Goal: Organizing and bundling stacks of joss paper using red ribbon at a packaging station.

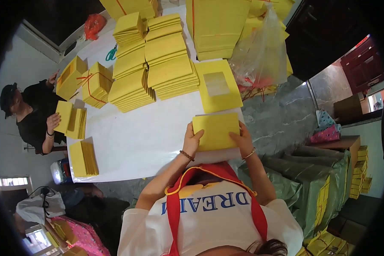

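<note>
Standing over grey floor (277,113), a white table (132,141) underlies the yellow packet (216,132).

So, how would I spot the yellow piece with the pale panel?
At the white table, the wearer's left hand and right hand hold a plain yellow piece. Just beyond it lies the panelled piece, right of the double row of yellow stacks. Unlike these neighbours, it shows a pale rectangle.

Left hand (193,138), right hand (243,138): fingers lay partly hidden beneath yellow paper envelope (216,132). Tall yellow stack (217,25): was cut off by upper edge.
</note>
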The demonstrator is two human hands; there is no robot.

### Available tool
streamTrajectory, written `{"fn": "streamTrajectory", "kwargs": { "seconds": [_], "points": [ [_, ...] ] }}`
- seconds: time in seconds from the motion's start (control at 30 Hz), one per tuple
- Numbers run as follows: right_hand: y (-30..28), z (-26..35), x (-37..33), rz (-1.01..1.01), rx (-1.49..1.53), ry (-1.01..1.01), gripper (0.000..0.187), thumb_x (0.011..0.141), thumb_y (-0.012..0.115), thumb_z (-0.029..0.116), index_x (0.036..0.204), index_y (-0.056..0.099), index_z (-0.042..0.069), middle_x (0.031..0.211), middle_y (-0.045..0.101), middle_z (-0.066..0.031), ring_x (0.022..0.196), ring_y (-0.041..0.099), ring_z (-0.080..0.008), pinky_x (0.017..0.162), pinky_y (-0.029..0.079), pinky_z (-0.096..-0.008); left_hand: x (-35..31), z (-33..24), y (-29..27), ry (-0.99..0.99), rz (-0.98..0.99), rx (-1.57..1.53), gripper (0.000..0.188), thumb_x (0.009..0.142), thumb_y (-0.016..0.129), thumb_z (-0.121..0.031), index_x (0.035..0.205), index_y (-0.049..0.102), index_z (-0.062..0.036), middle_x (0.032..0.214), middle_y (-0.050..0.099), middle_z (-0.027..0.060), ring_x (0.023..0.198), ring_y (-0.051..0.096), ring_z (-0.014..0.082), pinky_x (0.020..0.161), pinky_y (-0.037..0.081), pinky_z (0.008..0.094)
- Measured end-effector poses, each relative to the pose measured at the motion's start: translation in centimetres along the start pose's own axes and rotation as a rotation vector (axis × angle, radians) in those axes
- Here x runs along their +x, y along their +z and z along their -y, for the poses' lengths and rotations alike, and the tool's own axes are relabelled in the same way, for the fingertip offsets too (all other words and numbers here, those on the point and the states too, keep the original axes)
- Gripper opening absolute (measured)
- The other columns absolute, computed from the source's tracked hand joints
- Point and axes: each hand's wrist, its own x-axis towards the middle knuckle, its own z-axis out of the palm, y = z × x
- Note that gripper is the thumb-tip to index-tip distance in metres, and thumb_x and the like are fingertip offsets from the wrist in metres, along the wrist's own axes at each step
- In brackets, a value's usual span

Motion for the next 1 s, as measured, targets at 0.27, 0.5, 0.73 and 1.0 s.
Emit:
{"fn": "streamTrajectory", "kwargs": {
  "seconds": [0.27, 0.5, 0.73, 1.0],
  "points": [
    [0.9, -1.8, -1.1, -0.145, 0.009, 0.076, 0.048, 0.081, 0.054, 0.004, 0.125, 0.037, 0.000, 0.107, 0.054, -0.0092, 0.094, 0.054, -0.0157, 0.078, 0.045, -0.0274, 0.1, 0.8, -2.0, -0.062, 0.109, 0.129, 0.048, 0.077, 0.047, 0.003, 0.123, 0.031, -0.0012, 0.111, 0.046, 0.0080, 0.103, 0.045, 0.0157, 0.088, 0.038, 0.0277],
    [0.5, 0.8, -1.8, -0.312, -0.074, 0.194, 0.045, 0.083, 0.055, 0.011, 0.125, 0.040, 0.004, 0.102, 0.057, -0.0069, 0.089, 0.054, -0.0115, 0.068, 0.045, -0.0263, 0.5, 0.4, -3.0, -0.098, 0.164, 0.093, 0.045, 0.077, 0.050, 0.002, 0.120, 0.035, -0.0009, 0.109, 0.048, 0.0083, 0.099, 0.048, 0.0155, 0.085, 0.041, 0.0273],
    [-0.3, 2.1, 1.8, -0.434, -0.228, 0.045, 0.038, 0.079, 0.061, 0.012, 0.114, 0.050, 0.002, 0.090, 0.054, 0.0004, 0.074, 0.046, -0.0037, 0.059, 0.039, -0.0179, 0.4, -1.0, -3.0, -0.103, 0.211, 0.038, 0.043, 0.078, 0.050, 0.002, 0.118, 0.036, -0.0003, 0.108, 0.049, 0.0082, 0.099, 0.048, 0.0158, 0.085, 0.041, 0.0276],
    [-1.1, 4.6, 7.6, -0.291, -0.314, 0.002, 0.039, 0.082, 0.058, 0.020, 0.119, 0.050, 0.009, 0.105, 0.055, 0.0023, 0.084, 0.049, -0.0055, 0.067, 0.038, -0.0202, 0.8, -0.7, -1.1, -0.035, 0.118, 0.014, 0.048, 0.077, 0.051, 0.004, 0.122, 0.034, -0.0015, 0.113, 0.047, 0.0083, 0.104, 0.046, 0.0151, 0.089, 0.038, 0.0270]
  ]
}}
